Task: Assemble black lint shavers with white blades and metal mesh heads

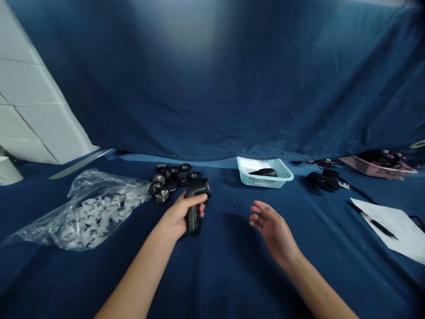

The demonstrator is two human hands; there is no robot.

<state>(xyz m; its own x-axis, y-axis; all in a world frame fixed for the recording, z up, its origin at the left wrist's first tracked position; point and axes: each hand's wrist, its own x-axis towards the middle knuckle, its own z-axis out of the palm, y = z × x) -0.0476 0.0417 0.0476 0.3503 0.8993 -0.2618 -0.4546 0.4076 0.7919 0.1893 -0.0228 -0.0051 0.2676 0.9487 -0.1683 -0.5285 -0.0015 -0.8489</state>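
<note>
Ok so the blue cloth (pixel 215 274) gives decent room between the hands and toward the near side, with the see-through bag of white bits (pixel 96 217) boxing things in on the left and the mint basket's rim (pixel 290 176) on the far side. Right hand (pixel 270 221) is open and holding nothing, left hand (pixel 177 217) is wrapped round the black handled part (pixel 193 221) mid-scene, and imo a careless swing left could scatter the black round caps (pixel 171 187) just beside it.
</note>
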